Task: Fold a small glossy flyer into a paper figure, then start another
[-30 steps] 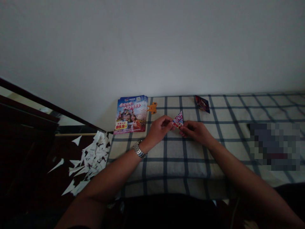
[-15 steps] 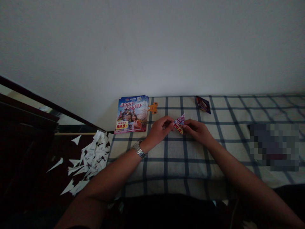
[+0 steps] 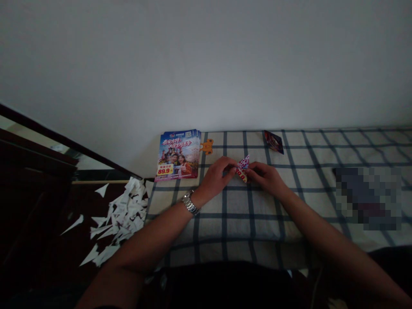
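Note:
Between my two hands, over the checked bedding, is a small folded flyer (image 3: 242, 168) with purple-and-white lettering and red numbers on yellow. My left hand (image 3: 224, 169), with a metal watch on its wrist, pinches the flyer's left side. On the right side, my right hand (image 3: 260, 172) is closed on it with thumb and fingers. Part of the paper is covered by my fingertips. Left of my hands lies a stack of colourful printed flyers (image 3: 177, 156), the top one marked 89.9.
An orange bear-shaped piece (image 3: 207, 146) sits beside the stack. Near the wall lies a dark folded paper (image 3: 274, 142). At right is a pixelated dark object (image 3: 367, 197). Many white folded papers (image 3: 127, 210) are heaped on the floor at left, below the checked bedding (image 3: 234, 231).
Both hands keep hold of the folded flyer; my left fingers have shifted slightly rightward over it. The rest of the scene looks the same apart from a small camera shift.

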Tool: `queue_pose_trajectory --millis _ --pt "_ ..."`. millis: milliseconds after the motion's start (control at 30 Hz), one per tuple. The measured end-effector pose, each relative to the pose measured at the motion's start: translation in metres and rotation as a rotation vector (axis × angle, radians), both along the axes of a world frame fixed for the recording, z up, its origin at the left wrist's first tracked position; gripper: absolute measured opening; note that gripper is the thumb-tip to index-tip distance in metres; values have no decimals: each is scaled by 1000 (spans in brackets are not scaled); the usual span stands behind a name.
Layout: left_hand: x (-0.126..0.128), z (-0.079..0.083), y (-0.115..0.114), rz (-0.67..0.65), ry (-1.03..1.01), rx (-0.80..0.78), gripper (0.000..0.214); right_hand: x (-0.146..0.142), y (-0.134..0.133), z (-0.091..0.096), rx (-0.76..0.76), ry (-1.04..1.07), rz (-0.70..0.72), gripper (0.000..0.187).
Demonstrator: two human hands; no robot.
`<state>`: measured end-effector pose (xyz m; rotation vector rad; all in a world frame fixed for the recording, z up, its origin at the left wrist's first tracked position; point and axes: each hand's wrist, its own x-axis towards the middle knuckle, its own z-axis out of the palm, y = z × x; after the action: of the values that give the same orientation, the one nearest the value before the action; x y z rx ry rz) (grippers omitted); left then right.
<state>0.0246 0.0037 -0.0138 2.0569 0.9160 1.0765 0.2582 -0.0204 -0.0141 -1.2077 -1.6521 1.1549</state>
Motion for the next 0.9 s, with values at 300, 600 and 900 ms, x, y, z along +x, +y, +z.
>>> queue_pose_trajectory --millis 300,600,900 --pt "0 -1 1 -3 -33 -24 12 -3 1 0 -19 17 41 35" --pt "-1 -6 5 7 -90 -35 17 -7 13 6 -54 14 172 36" --pt "-1 7 7 21 -34 -33 26 -20 22 11 65 -42 99 35"
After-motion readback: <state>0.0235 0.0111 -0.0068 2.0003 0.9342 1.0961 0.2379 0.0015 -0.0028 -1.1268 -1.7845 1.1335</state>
